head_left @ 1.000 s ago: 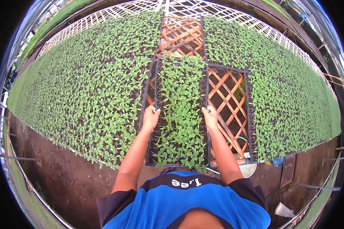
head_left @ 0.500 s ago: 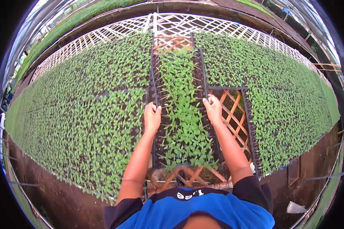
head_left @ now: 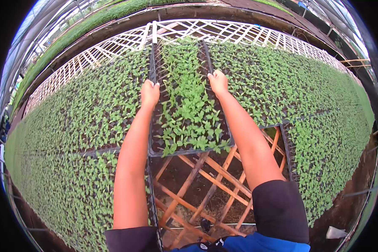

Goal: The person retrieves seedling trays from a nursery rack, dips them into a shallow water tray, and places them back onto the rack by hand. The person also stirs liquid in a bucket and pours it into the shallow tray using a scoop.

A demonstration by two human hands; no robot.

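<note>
Both hands grip the long sides of a black seedling tray (head_left: 155,145) filled with green seedlings (head_left: 187,96). My left hand (head_left: 150,93) is closed on its left rim, and my right hand (head_left: 218,82) is closed on its right rim. The tray lies between two beds of seedlings, its near edge over the open wooden lattice. Leaves lean toward the tray's middle, with dark soil showing along both sides.
Trays of seedlings spread out at the left (head_left: 71,122) and right (head_left: 277,84). An orange-brown wooden lattice (head_left: 203,168) shows below the tray, and a white lattice (head_left: 109,48) runs behind. A pale scrap (head_left: 336,232) lies at lower right.
Both hands and the tray have moved forward, away from my body, to the far row. More of the wooden lattice now shows between the tray and my body.
</note>
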